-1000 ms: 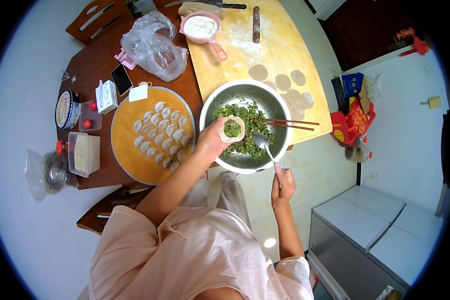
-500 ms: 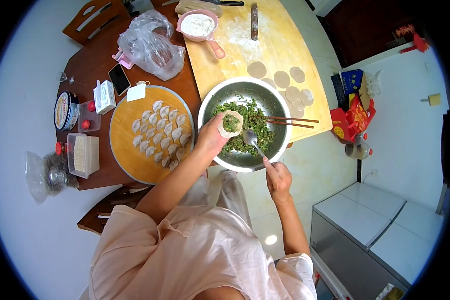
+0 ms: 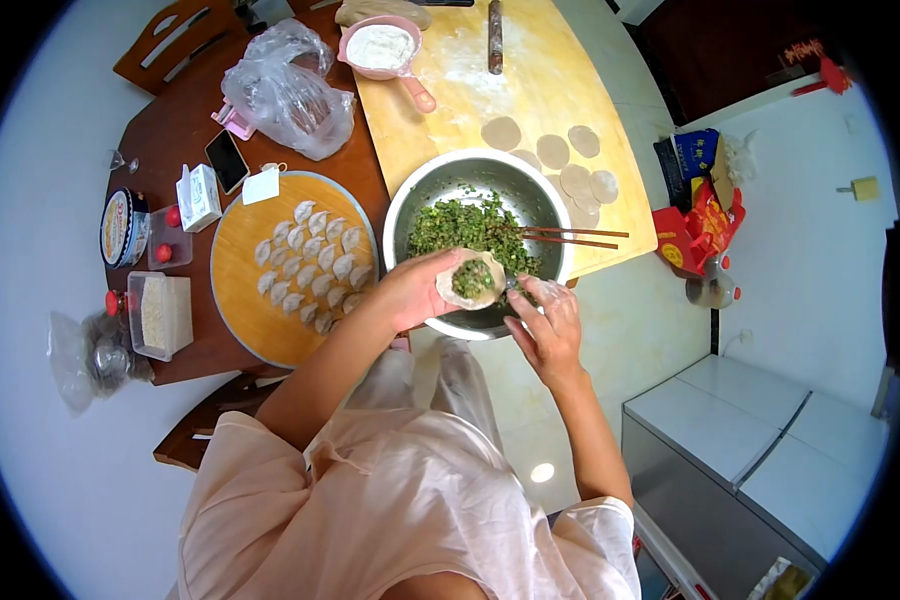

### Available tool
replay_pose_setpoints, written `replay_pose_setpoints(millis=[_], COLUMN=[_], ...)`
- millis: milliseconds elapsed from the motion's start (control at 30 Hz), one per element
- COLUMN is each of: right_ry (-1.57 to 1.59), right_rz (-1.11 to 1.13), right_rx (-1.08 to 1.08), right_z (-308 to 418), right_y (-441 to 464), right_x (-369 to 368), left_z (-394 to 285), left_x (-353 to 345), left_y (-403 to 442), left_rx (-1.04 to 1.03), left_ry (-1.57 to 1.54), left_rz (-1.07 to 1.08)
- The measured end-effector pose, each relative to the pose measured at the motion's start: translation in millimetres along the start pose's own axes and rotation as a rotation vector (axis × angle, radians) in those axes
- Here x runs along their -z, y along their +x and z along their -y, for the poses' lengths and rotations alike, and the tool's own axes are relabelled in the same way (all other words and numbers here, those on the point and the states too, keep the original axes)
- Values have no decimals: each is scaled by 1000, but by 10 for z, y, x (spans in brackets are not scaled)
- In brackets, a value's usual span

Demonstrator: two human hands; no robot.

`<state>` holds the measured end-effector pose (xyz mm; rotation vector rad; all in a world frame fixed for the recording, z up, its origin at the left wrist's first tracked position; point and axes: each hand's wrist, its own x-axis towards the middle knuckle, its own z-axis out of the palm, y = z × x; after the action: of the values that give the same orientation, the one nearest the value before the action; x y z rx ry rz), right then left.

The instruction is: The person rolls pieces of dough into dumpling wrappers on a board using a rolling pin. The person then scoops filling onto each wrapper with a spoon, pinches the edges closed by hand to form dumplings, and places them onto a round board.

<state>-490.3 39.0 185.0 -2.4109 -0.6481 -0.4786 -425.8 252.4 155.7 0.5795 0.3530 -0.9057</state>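
My left hand (image 3: 417, 291) holds a round dough wrapper (image 3: 456, 286) with green filling (image 3: 473, 279) on it, over the near part of the steel bowl (image 3: 394, 215). Chopped green filling (image 3: 460, 225) lies inside the bowl, and two chopsticks (image 3: 580, 236) rest across its right rim. Close to the wrapper's right edge is my right hand (image 3: 550, 322), its thumb and fingers apart. A small part of the spoon (image 3: 511, 283) shows between the wrapper and my right fingertips; its handle is mostly hidden.
Folded dumplings (image 3: 308, 265) sit in rows on a round board (image 3: 238, 290) at the left. Flat wrappers (image 3: 553, 152), a rolling pin (image 3: 495, 38) and a pink flour scoop (image 3: 381, 47) lie on the wooden board (image 3: 450, 115). Plastic bag (image 3: 295, 95) and phone (image 3: 227, 161) are behind the round board.
My left hand and the filled wrapper have moved down toward the bowl's near rim. My right hand has moved up beside the wrapper, and its fingers have spread from their grip on the spoon.
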Motion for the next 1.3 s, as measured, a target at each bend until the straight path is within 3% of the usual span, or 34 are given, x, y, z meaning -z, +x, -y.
replay_pose_setpoints(millis=[167, 400, 533, 633, 767, 867, 967, 1100, 1133, 1233, 1267, 1300], right_ry=[33, 128, 121, 77, 50, 81, 123, 166, 161, 149, 149, 148], right_rz=[34, -34, -36, -43, -42, -11, -32, -93, -103, -132, -139, -145], right_rx=[144, 90, 89, 118, 216, 238, 207, 117, 107, 83, 81, 79], right_z=[-16, 253, 274, 200, 203, 239, 320, 416, 434, 473, 487, 497], right_y=[146, 232, 164, 111, 171, 197, 246, 356, 373, 406, 408, 405], right_x=[12, -18, 35, 84, 157, 193, 181, 186, 192, 206, 213, 216], left_z=[31, 188, 204, 192, 168, 201, 267, 221, 225, 220, 187, 183], left_x=[-43, -241, -353, -320, -338, -359, -400, -477, -530, -606, -619, -610], left_y=[-79, -235, -364, -392, -433, -449, -481, -601, -665, -743, -758, -751], left_rx=[74, -138, -137, -117, -36, -82, -236, -186, -172, -372, -578, -585], left_ry=[-3, -304, -330, -190, -79, 96, 511, 524, 384, 640, 927, 956], left_rz=[119, 179, 151, 200, 59, 101, 84, 111, 88, 140, 171, 181])
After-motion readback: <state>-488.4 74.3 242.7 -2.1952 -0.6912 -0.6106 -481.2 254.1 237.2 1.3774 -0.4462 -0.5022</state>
